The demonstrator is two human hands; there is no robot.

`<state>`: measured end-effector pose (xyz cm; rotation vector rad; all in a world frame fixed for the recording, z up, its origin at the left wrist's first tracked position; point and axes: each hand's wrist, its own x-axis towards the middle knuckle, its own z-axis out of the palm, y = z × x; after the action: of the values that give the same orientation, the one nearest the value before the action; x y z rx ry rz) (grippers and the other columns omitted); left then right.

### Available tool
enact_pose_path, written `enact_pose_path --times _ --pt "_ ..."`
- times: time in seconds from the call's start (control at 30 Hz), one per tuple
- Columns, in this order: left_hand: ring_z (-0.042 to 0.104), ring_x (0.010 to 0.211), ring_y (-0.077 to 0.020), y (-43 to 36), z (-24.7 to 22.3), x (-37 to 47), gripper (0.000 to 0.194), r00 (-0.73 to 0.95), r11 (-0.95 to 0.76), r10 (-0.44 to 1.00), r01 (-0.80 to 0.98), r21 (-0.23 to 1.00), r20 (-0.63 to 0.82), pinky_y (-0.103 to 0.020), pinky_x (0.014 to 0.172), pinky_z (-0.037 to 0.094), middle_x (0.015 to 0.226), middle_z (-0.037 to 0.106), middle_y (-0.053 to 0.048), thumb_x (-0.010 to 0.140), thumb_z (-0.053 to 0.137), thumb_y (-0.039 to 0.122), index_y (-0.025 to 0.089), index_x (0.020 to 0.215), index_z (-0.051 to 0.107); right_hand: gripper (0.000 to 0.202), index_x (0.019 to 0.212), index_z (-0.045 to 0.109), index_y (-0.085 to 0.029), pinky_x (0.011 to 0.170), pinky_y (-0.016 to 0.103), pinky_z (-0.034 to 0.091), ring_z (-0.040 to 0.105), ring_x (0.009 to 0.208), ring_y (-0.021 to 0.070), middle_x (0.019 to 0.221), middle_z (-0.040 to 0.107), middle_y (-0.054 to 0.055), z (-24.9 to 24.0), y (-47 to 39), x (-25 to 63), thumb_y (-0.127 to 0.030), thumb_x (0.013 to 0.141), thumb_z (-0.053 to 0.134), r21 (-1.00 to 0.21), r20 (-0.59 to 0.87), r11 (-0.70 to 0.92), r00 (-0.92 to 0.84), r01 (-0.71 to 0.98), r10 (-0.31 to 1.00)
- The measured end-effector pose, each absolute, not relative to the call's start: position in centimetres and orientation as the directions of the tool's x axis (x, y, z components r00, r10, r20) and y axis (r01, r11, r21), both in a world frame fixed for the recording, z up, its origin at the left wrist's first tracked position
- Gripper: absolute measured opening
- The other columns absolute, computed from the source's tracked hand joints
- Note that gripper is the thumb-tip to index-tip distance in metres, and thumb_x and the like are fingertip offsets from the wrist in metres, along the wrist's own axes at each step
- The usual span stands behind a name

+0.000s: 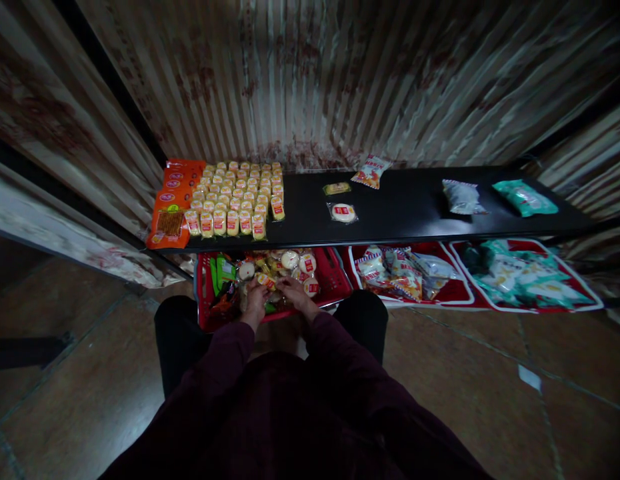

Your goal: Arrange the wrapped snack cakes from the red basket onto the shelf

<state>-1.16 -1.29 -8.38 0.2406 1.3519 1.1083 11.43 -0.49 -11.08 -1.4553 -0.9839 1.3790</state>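
My left hand [256, 300] is closed on a small yellow wrapped snack [265, 281] over the left red basket [335, 277]. To its right, my right hand [294, 293] reaches over the same basket, its fingertips near the snack's right end; whether they grip anything is too small to tell. Round white wrapped cakes [307, 263] and a green packet [223, 272] lie in this basket around my hands. Rows of small yellow wrapped snacks [233, 200] stand on the black shelf [305, 227] above, beside orange packets [173, 200].
Further along the shelf are a yellow snack [337, 188], a round cake [343, 213], a red-and-white bag [372, 171], a whitish bag [462, 197] and a teal bag [525, 198]. Two more baskets hold chip bags [406, 277] and teal bags [533, 277]. Pleated curtain hangs behind.
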Motion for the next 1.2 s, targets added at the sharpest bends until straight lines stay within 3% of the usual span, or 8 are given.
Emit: enact_pose_path --times 0.23,0.57,0.87,1.2 --pt "0.054 0.061 -0.0086 -1.2 -7.7 -1.5 0.053 -0.129 0.52 0.77 -0.44 0.732 -0.625 -0.022 0.06 0.043 0.082 0.062 -0.001 0.061 0.067 0.016 0.023 0.112 0.056 0.027 0.075 0.062 -0.021 0.056 0.025 0.04 0.051 0.056 0.012 0.064 0.06 -0.005 -9.8 -1.0 11.7 -0.037 0.055 0.072 -0.934 -0.353 -0.353 -0.018 -0.052 0.936" --pt "0.056 0.067 -0.0099 -1.2 -7.3 -1.2 0.035 -0.147 0.465 0.809 -0.433 0.772 -0.569 -0.022 0.062 0.043 0.084 0.062 -0.002 0.058 0.067 0.015 0.017 0.092 0.057 0.025 0.072 0.062 -0.021 0.057 0.024 0.042 0.053 0.06 0.0124 0.067 0.06 -0.004 -8.4 -1.4 12.0 -0.038 0.058 0.072 -0.926 -0.368 -0.366 0.004 -0.094 0.93" --pt "0.059 0.071 -0.0105 -0.7 -6.1 -0.6 0.037 -0.16 0.449 0.811 -0.446 0.774 -0.562 -0.021 0.06 0.044 0.09 0.067 -0.004 0.062 0.068 0.016 0.017 0.098 0.061 0.028 0.073 0.061 -0.02 0.065 0.027 0.047 0.055 0.07 0.014 0.074 0.059 -0.002 -6.3 -2.1 11.7 -0.04 0.057 0.074 -0.9 -0.372 -0.351 0.034 -0.259 0.928" --pt "0.06 0.086 -0.0148 -0.7 -5.2 -0.4 0.045 -0.137 0.391 0.86 -0.443 0.807 -0.492 -0.025 0.072 0.044 0.1 0.065 -0.006 0.06 0.073 0.025 0.02 0.103 0.062 0.034 0.071 0.059 -0.019 0.068 0.028 0.049 0.056 0.073 0.0141 0.075 0.059 -0.002 -4.4 -2.4 11.9 -0.04 0.054 0.078 -0.861 -0.39 -0.352 0.032 -0.366 0.92"
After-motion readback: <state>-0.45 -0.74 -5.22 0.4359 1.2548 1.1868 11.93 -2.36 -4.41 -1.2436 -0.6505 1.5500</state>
